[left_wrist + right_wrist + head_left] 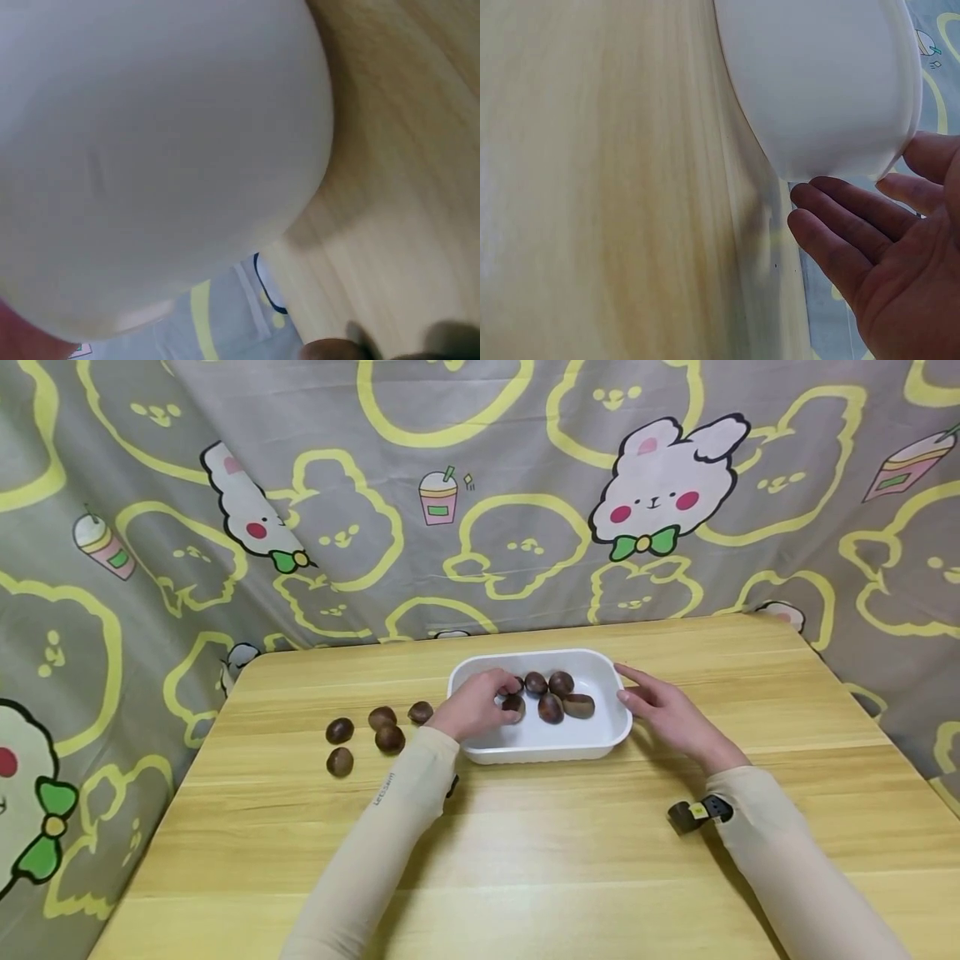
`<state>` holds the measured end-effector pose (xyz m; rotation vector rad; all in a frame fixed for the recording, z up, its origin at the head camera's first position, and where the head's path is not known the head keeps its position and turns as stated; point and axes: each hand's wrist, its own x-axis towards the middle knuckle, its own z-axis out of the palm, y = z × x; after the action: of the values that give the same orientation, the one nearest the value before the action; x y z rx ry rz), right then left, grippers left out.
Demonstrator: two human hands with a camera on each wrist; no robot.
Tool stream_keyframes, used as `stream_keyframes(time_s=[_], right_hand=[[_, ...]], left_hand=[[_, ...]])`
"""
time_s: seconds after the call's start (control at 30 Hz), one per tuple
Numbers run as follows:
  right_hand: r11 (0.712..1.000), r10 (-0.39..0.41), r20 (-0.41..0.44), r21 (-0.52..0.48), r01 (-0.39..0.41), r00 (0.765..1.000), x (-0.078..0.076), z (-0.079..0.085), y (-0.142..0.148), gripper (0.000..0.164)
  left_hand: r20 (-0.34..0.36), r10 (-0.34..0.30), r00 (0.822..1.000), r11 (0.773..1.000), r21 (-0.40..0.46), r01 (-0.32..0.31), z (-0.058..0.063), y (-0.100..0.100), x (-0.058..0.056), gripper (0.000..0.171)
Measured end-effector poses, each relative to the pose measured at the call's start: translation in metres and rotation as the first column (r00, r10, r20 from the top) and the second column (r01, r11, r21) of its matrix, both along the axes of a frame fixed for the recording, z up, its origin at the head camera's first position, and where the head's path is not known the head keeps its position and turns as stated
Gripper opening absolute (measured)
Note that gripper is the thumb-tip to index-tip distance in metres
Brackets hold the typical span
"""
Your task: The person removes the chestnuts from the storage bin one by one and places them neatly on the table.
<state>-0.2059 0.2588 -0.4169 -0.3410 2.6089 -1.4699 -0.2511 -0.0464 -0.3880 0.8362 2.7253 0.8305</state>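
A white rectangular tray (536, 749) stands on the table with several brown chestnuts (550, 708) in it. My left hand (476, 703) reaches over its left end, the thumb and fingers curled around a chestnut (513, 707) on the tray's floor. The left wrist view is mostly filled by the tray's outer wall (187, 150), with only a bit of the hand (30, 337) at the lower left corner. At the tray's right end, my right hand (667, 714) touches the rim and outer wall with extended fingers (840, 244).
Several loose chestnuts (390, 739) lie on the wooden table (525, 860) left of the tray. A patterned curtain (525, 460) hangs behind the table's far edge and along its sides.
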Motion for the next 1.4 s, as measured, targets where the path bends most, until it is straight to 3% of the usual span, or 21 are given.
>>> stream_keyframes(time_s=[0.43, 1.1, 1.4], right_hand=[[1.0, -0.002, 0.0, -0.001, 0.002, 1.0, 0.001, 0.001, -0.002, 0.057], [1.0, -0.002, -0.006, -0.02, 0.002, 1.0, 0.001, -0.002, 0.0, 0.057], [1.0, -0.008, -0.001, -0.012, 0.008, 1.0, 0.001, -0.002, 0.0, 0.057]], left_hand=[[0.034, 0.046, 0.998, 0.998, -0.039, -0.045, -0.009, 0.003, -0.001, 0.039], [0.011, 0.008, 1.0, 0.993, -0.121, -0.007, -0.016, 0.005, -0.003, 0.041], [0.037, 0.001, 0.999, 0.992, -0.123, 0.004, -0.014, 0.006, -0.005, 0.041]])
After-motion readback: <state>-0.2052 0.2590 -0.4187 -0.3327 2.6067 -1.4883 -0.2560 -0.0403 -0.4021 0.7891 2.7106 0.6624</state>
